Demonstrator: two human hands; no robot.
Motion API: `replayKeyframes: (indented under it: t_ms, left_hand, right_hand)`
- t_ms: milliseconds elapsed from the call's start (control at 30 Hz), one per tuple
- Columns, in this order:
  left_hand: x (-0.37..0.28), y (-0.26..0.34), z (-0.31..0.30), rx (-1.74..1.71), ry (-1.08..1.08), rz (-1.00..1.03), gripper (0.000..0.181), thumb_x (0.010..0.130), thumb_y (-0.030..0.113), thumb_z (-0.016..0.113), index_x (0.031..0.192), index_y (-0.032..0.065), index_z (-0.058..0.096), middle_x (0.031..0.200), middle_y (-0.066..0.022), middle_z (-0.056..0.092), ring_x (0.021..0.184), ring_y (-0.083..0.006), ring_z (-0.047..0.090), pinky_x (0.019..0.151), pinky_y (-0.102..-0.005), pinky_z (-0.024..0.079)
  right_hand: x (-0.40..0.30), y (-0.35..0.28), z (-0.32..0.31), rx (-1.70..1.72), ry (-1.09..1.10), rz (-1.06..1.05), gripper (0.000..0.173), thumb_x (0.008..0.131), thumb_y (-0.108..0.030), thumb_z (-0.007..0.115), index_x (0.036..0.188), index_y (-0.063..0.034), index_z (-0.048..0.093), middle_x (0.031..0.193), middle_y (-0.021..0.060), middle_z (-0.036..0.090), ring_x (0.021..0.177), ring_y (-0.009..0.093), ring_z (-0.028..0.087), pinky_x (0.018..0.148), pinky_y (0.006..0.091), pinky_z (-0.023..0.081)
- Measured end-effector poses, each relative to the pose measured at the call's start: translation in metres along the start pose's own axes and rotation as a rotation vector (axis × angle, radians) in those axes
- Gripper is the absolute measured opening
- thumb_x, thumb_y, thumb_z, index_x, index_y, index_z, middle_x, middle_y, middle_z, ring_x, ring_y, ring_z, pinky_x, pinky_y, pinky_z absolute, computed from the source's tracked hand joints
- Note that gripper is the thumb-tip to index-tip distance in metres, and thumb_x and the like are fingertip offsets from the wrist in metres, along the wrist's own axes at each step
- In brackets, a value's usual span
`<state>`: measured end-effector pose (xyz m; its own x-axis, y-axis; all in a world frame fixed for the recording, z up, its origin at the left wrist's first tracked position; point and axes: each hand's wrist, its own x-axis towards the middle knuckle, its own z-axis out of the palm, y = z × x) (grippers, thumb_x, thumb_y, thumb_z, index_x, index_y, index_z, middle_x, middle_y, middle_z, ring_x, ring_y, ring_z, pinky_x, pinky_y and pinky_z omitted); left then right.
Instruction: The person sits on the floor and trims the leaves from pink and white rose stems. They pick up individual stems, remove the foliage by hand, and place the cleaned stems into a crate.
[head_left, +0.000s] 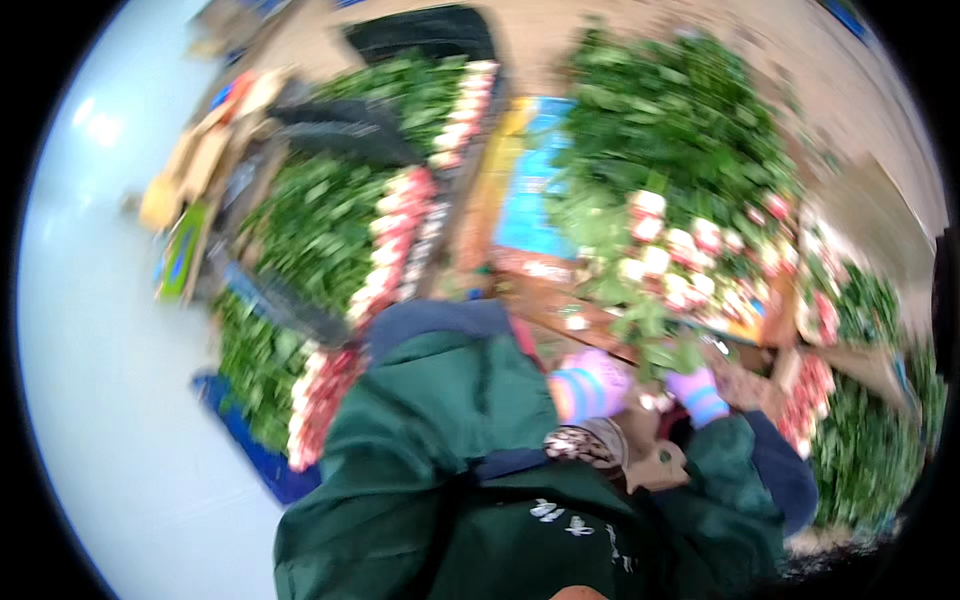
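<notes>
Blur softens the whole picture. My left hand (595, 385), in a lilac glove with a blue-striped cuff, is close in front of my body. A similar glove covers my right hand (697, 391), just to its right. Between and above them hangs a leafy green stem (649, 330), its leaves against the fingers of my right hand. A pale rose head (657, 401) shows low between the gloves. I cannot make out which hand grips the stem. Beyond lies a large heap of leafy stems (667, 112) with pink-and-white roses (679, 289) at its near end.
Rows of rose bunches (394, 232) in dark wraps (345, 131) lie to the left. A yellow-and-blue sheet (536, 180) lies under the heap. Brown cardboard (881, 217) and more bunches (806, 401) stand to the right. A wooden edge (562, 311) runs before my hands.
</notes>
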<state>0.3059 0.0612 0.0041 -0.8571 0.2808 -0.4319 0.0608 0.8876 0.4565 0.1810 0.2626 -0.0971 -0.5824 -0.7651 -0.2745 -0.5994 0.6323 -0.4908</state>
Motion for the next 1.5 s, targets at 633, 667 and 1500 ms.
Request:
replayKeyframes:
  t_ms: [633,667,1500]
  left_hand:
    - [-0.387,-0.097,-0.018,-0.216,1.336,-1.372,0.035,0.088,0.042,0.063,0.1,0.0095,0.071,0.065,-0.0087,0.067,0.058,-0.0218,0.065,0.055,-0.0343,0.051]
    - [-0.409,-0.125,-0.003,-0.354,1.379,-1.403,0.038,0.088,0.043,0.061,0.102,0.0089,0.07,0.068,-0.0107,0.068,0.062,-0.0231,0.066,0.061,-0.0346,0.051]
    - [-0.187,0.013,-0.189,-0.065,1.008,-0.361,0.029,0.091,0.03,0.058,0.101,0.0043,0.067,0.084,-0.0201,0.067,0.079,-0.0329,0.066,0.071,-0.0375,0.052]
  right_hand:
    - [-0.046,-0.337,-0.149,0.234,0.238,-0.73,0.041,0.082,-0.01,0.063,0.121,-0.001,0.057,0.085,0.0129,0.069,0.074,0.024,0.067,0.072,0.0338,0.052]
    - [-0.049,-0.331,-0.149,0.223,0.24,-0.688,0.04,0.083,-0.011,0.063,0.121,-0.001,0.057,0.084,0.0129,0.069,0.074,0.024,0.067,0.071,0.0332,0.052]
    - [0.032,0.012,-0.12,0.917,0.426,0.434,0.03,0.092,-0.022,0.058,0.115,-0.0036,0.061,0.084,0.0057,0.066,0.065,0.01,0.059,0.061,0.0263,0.049]
